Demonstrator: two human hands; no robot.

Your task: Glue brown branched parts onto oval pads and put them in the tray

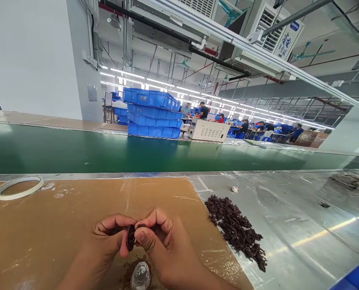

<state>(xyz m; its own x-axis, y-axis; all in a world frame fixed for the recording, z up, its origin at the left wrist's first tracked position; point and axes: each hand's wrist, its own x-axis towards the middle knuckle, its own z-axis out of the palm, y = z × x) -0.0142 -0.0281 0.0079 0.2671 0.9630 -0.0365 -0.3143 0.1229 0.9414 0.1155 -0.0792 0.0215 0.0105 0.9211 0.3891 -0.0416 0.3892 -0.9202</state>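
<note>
Both hands are meeting low over a brown cardboard sheet (61,225) that is lying on the near workbench. The left hand (107,241) and the right hand (164,245) are together pinching a small dark oval part (130,237), holding it on edge between their thumbs and curled fingertips, so both sets of fingers are closing on that one piece. Just below the hands, a small clear rounded object (140,277) is sitting on the cardboard. To the right, a heap of small dark brown pieces (236,229) is spreading across the shiny metal tabletop (288,209), near the cardboard's edge. A white tape ring (18,187) is lying flat at the far left corner of the cardboard. Beyond the bench, a green conveyor belt (77,151) is running across the view, with stacked blue plastic crates (153,114) and a beige metal box (209,131) standing behind it, and other people are working at distant tables.
</note>
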